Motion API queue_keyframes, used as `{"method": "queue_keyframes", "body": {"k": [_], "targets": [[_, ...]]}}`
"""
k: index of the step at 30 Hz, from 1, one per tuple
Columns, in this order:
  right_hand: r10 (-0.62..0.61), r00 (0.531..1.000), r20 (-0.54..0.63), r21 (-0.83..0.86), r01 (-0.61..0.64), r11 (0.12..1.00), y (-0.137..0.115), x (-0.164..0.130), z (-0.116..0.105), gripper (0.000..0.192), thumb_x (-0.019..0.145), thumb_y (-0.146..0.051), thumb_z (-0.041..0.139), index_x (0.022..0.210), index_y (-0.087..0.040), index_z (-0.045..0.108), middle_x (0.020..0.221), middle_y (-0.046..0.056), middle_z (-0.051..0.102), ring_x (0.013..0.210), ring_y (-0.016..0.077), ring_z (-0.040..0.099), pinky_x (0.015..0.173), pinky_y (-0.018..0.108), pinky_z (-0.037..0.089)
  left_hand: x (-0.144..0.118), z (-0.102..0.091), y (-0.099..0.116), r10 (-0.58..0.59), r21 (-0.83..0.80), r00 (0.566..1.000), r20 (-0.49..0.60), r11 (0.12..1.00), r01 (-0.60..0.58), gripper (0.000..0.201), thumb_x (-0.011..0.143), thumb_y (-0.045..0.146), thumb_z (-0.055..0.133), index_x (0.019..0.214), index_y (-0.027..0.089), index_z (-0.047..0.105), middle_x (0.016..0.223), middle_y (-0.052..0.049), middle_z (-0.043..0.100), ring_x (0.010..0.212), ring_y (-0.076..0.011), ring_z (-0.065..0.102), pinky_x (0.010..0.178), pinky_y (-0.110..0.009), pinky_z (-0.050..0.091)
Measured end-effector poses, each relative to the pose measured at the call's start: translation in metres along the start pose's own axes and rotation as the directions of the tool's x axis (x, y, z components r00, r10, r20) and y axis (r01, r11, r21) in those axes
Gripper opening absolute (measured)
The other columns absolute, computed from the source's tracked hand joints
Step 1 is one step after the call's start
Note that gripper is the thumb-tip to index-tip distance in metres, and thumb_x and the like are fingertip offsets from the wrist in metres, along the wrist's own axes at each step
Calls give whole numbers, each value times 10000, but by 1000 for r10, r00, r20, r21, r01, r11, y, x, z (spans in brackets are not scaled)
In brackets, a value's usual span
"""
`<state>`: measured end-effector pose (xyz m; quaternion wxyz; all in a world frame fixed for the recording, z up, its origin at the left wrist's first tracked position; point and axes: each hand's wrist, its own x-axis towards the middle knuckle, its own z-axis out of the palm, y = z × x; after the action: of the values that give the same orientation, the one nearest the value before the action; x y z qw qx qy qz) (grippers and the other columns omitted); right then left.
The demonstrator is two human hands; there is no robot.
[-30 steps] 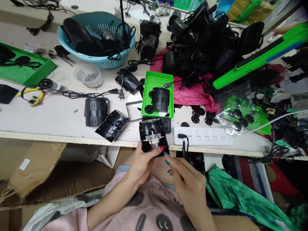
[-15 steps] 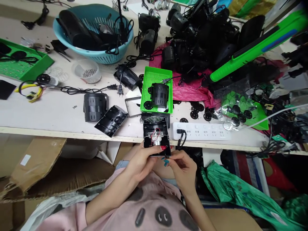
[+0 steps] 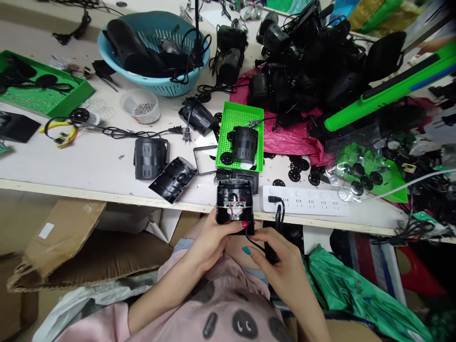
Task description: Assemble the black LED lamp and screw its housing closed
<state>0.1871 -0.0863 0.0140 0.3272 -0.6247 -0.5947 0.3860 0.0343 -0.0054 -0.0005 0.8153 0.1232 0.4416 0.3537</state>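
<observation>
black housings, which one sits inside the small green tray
The ribbed black housing inside the small green tray; the other housings lie on the bare table.

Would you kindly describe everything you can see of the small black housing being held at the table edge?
The black housing is a boxy, plastic-looking shell, open toward the camera, showing a metal-looking part and thin red wires inside. It is held upright just in front of the table edge. The left hand grips its lower side, thumb on its bottom rim; the right hand is beside it, pinching a black cord.
</observation>
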Motion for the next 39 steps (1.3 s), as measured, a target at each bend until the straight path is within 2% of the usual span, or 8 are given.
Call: {"method": "queue_keyframes", "body": {"k": [7, 13, 18, 21, 26, 29, 33, 39], "targets": [[30, 999, 42, -143, -24, 989, -6, -1, -17, 154, 977, -298, 601, 1130, -286, 610, 1122, 1, 640, 1052, 139, 616, 844, 213, 495, 2, -3, -2, 51, 4, 998, 21, 999, -51, 495, 567, 148, 890, 1002, 166, 656, 904, -23, 714, 847, -175, 624, 837, -304, 467], [-73, 980, -183, -63, 63, 996, -14, 13, -21, 201, 981, -220, 579, 1166, -283, 624, 1124, 17, 636, 1045, 146, 617, 916, 258, 500, 3, -7, -6, 155, 90, 987, 52, 983, -159, 516, 611, 162, 893, 1066, 204, 653, 997, -15, 710, 919, -175, 613, 890, -297, 452], [-116, 974, -197, 1, 119, 993, -26, 34, -11, 289, 976, -156, 570, 1228, -289, 616, 1168, 29, 640, 1060, 157, 623, 935, 299, 506, 1, -6, -7, 173, 94, 980, 103, 979, -183, 537, 638, 143, 878, 1115, 238, 651, 979, 10, 713, 913, -161, 613, 849, -253, 457], [-225, 959, -170, -19, 225, 974, -33, 40, -7, 274, 943, -83, 590, 1141, -262, 653, 1056, 19, 673, 1000, 154, 623, 881, 301, 509, 2, -6, -7, 158, 78, 983, 92, 983, -165, 564, 627, 128, 866, 1135, 240, 648, 930, 22, 710, 862, -150, 606, 800, -230, 453], [-431, 902, 6, 8, 431, 902, -35, 33, -6, 368, 860, 49, 589, 1124, -199, 656, 981, 46, 685, 945, 182, 616, 821, 351, 526, 2, -7, -4, 147, 49, 986, 81, 987, -151, 682, 559, 88, 865, 1180, 248, 633, 1001, 14, 709, 934, -176, 602, 851, -245, 450], [-462, 878, -125, 24, 468, 883, -31, 28, -9, 398, 826, 72, 569, 1122, -178, 660, 933, 58, 673, 885, 202, 618, 763, 373, 518, 2, -9, -5, 121, 65, 990, 74, 990, -126, 657, 576, 136, 887, 1175, 233, 633, 934, 11, 704, 841, -163, 594, 819, -256, 457], [-331, 904, -270, 9, 346, 938, -23, 28, -17, 338, 887, 1, 543, 1118, -215, 664, 927, 50, 641, 871, 195, 599, 742, 347, 483, 3, -11, -9, 93, 77, 994, 50, 992, -97, 694, 587, 171, 914, 1210, 224, 613, 975, -14, 714, 893, -174, 602, 859, -272, 458], [-159, 986, -57, -54, 156, 986, -12, 29, -22, 334, 970, -167, 520, 1280, -259, 601, 1007, 50, 553, 951, 182, 548, 785, 312, 457, 3, -5, -9, 77, 93, 995, 61, 992, -82, 682, 570, 168, 922, 1187, 238, 641, 937, -2, 720, 873, -167, 605, 839, -250, 460]]}}
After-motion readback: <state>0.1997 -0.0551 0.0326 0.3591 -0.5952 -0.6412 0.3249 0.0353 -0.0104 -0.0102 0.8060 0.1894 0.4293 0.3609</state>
